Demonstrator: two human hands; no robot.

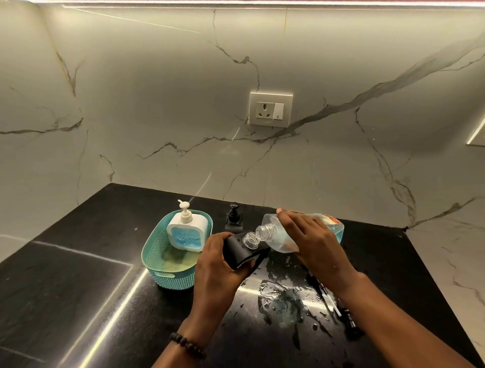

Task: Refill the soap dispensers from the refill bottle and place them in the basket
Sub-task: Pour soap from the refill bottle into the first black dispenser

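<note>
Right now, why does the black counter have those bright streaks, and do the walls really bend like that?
Head view: the streaks are glare from the light strip above, reflected on the glossy countertop and on the spilled liquid. The bending is wide-angle lens distortion. The left hand and right hand look sharp enough.

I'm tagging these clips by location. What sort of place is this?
Probably a home kitchen or bathroom counter: a polished black stone countertop meets a marble-look wall with a socket and switch, and a wet spill lies on the countertop.
</note>
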